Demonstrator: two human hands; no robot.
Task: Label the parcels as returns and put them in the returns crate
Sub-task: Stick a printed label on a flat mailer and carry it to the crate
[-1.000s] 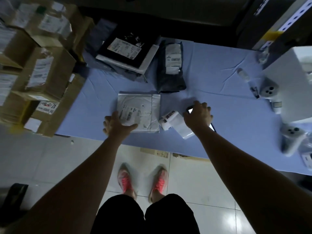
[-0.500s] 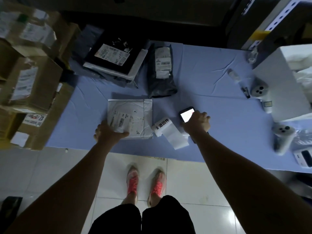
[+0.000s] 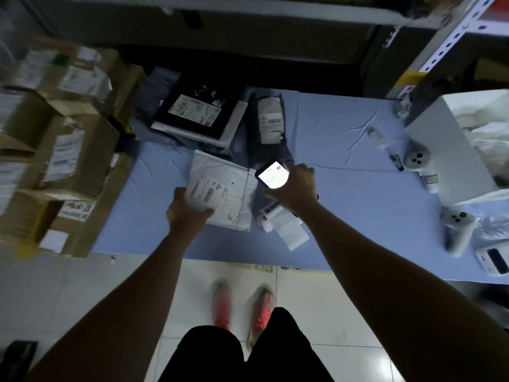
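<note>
**Head view**

1. The left hand (image 3: 187,213) is clamped on the near-left corner of the white parcel (image 3: 223,188). The thumb lies on the top face; the fingers underneath are hidden. This grip probably steadies the parcel with its printed side up.
2. The white parcel lies on the bench (image 3: 344,166), close to the near edge and left of centre. Its outline is turned slightly out of line with the bench edge.
3. The right hand (image 3: 297,188) is closed around a smartphone (image 3: 271,175). The lit screen faces up, over the right edge of the parcel. This position probably serves to scan or check the shipping data.
4. The label roll (image 3: 281,224) lies just right of the parcel, partly under the right wrist. A loose strip runs toward the near edge, within reach for labelling.

**Parcel appearance**

- It is a flat white poly mailer, creased, with a folded flap along its right side.
- A shipping label with barcodes sits on its left part.
- No return label is visible on it, so labelling appears not yet done.

**Surroundings**

- A dark grey parcel (image 3: 271,128) and a black parcel (image 3: 198,111) lie at the far side.
- Cardboard boxes (image 3: 68,150) stand at the left.
- A white box (image 3: 446,150) stands at the right. Whether it is the returns crate cannot be told.
</note>
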